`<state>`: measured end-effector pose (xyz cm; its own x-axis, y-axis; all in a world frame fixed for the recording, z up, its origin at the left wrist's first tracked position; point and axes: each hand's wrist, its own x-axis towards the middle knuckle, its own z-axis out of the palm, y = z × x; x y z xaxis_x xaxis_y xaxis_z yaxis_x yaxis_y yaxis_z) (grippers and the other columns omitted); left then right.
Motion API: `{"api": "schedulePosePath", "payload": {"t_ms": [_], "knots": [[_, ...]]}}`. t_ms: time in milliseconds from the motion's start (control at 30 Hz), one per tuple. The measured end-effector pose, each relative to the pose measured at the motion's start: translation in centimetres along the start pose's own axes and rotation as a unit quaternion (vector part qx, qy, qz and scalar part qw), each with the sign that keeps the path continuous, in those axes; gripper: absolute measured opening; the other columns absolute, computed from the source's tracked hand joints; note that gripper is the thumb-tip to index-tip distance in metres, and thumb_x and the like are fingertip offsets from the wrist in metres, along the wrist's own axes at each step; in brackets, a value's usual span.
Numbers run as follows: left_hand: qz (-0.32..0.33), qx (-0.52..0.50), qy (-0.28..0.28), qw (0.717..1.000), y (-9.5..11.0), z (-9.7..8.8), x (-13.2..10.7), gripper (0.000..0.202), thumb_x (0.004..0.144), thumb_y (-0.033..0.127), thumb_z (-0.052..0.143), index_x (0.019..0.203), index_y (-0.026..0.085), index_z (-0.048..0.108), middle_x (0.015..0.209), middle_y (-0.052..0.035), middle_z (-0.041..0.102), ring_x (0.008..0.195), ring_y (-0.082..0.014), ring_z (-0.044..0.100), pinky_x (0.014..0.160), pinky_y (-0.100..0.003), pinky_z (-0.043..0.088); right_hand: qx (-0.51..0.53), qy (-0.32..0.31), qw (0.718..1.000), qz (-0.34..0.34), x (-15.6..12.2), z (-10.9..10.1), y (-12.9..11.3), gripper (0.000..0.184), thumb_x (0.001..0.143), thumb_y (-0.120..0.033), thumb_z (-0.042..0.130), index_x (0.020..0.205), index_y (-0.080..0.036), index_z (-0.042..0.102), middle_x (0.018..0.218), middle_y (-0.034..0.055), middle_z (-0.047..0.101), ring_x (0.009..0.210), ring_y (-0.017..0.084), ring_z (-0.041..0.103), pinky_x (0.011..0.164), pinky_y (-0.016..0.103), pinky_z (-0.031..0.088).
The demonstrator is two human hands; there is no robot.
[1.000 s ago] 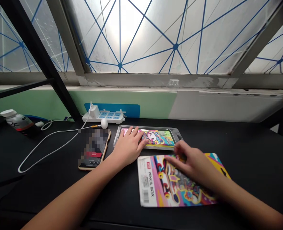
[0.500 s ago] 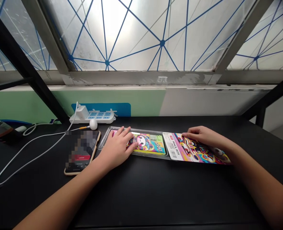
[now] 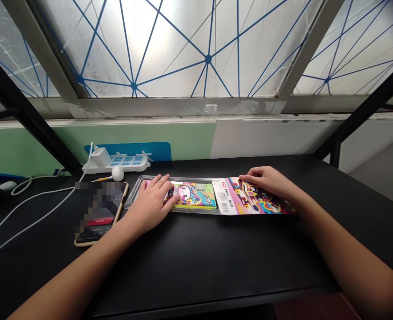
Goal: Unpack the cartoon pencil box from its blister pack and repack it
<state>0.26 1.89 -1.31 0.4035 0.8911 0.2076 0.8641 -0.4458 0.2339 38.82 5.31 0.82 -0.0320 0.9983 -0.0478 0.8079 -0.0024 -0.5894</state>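
Observation:
A colourful pencil box with a cartoon face and the word SPORT lies in a clear plastic tray on the black desk. My left hand rests over the left part of the box, fingers spread, hiding that end. A printed card marked PENCIL BOX extends to the right, its left end over the tray's right edge. At the card's far edge, my right hand grips it, the thumb side toward the tray. My right wrist partly covers the card's right end.
Left of the tray lies a phone in a tan case. White cables run across the black desk near it. Behind stands a power strip with a white charger. Black frame bars slope up at both sides, before a window.
My view has shifted, so everything appears farther left and the desk's front edge shows more. Both hands stay at about the same places on the pencil box and the card.

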Motion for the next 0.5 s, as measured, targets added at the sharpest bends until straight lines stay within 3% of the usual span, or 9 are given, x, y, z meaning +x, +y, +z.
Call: {"api": "schedulePosePath", "payload": {"t_ms": [167, 267, 367, 433, 500], "knots": [[-0.009, -0.051, -0.014, 0.999, 1.3, 0.1, -0.2, 0.035, 0.102, 0.048, 0.046, 0.119, 0.023, 0.063, 0.158, -0.0145, 0.045, 0.152, -0.0374, 0.031, 0.116, -0.067, 0.025, 0.015, 0.013, 0.999, -0.027, -1.1, 4.1, -3.0, 0.052, 0.085, -0.072, 0.055, 0.074, -0.023, 0.068, 0.072, 0.0027, 0.070, 0.065, 0.019, 0.060, 0.056, 0.029, 0.041], [-0.013, -0.155, -0.025, 0.987, 2.7, -0.5, -0.8, 0.036, 0.101, 0.051, 0.047, 0.120, 0.027, 0.064, 0.159, -0.0108, 0.046, 0.151, -0.0356, 0.032, 0.119, -0.064, 0.025, 0.014, 0.012, 0.999, -0.039, -1.4, 5.4, -4.1, 0.050, 0.088, -0.070, 0.053, 0.075, -0.023, 0.065, 0.075, 0.0015, 0.069, 0.068, 0.019, 0.060, 0.059, 0.029, 0.042], [-0.048, -0.325, -0.006, 0.945, 3.6, -1.5, -1.1, 0.037, 0.100, 0.055, 0.047, 0.116, 0.028, 0.066, 0.156, -0.0079, 0.050, 0.139, -0.0322, 0.051, 0.112, -0.051, 0.042, 0.006, -0.004, 0.999, -0.034, -1.2, 5.0, -3.8, 0.050, 0.088, -0.070, 0.053, 0.075, -0.023, 0.064, 0.073, 0.0008, 0.067, 0.067, 0.018, 0.057, 0.058, 0.029, 0.040], [-0.079, -0.421, 0.048, 0.902, 3.6, -2.1, -1.0, 0.034, 0.099, 0.053, 0.048, 0.106, 0.025, 0.066, 0.150, -0.0083, 0.056, 0.130, -0.0301, 0.060, 0.105, -0.044, 0.050, 0.006, -0.027, 0.999, -0.030, -0.9, 4.1, -2.9, 0.052, 0.087, -0.072, 0.053, 0.076, -0.023, 0.065, 0.073, 0.0013, 0.067, 0.066, 0.018, 0.056, 0.058, 0.029, 0.040], [-0.098, -0.460, 0.119, 0.875, 3.2, -2.4, -0.7, 0.029, 0.099, 0.047, 0.050, 0.097, 0.023, 0.065, 0.145, -0.0083, 0.061, 0.130, -0.0291, 0.060, 0.106, -0.042, 0.049, 0.008, -0.061, 0.997, -0.035, -0.7, 2.9, -1.9, 0.051, 0.085, -0.072, 0.055, 0.080, -0.022, 0.068, 0.075, 0.0018, 0.069, 0.067, 0.018, 0.058, 0.058, 0.028, 0.041]]}}
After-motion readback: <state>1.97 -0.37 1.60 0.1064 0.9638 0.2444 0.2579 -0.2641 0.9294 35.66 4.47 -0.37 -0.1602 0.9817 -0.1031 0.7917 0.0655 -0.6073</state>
